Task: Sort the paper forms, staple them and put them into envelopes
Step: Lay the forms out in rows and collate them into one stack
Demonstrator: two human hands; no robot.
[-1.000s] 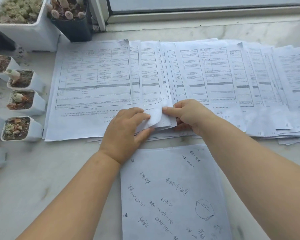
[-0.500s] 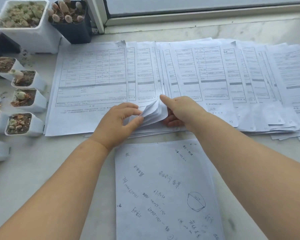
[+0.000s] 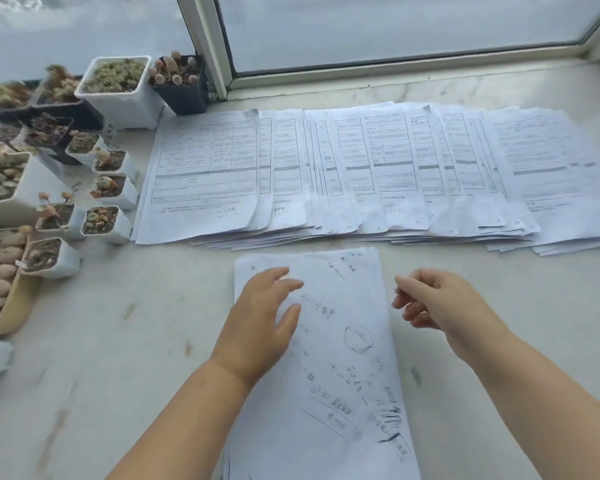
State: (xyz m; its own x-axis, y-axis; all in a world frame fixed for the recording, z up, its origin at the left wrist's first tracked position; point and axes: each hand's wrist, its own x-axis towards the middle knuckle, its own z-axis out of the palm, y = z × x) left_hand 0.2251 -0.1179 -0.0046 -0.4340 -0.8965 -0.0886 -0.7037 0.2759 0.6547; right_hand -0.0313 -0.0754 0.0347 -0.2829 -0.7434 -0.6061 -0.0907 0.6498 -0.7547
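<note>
The forms (image 3: 371,171) lie spread in a long overlapping row across the pale stone worktop (image 3: 118,341), below the window (image 3: 395,29). A scribbled sheet (image 3: 343,358) lies nearer. The left hand (image 3: 260,323) is over it, fingers apart. The right hand (image 3: 440,303) is beside it, fingers loosely bent, holding nothing. Small plant pots (image 3: 108,220) stand on the left.

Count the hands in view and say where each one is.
2. The left hand is over the handwritten sheet's upper left; the right hand is just beyond that sheet's right edge. Neither holds anything; none looks hidden.
</note>
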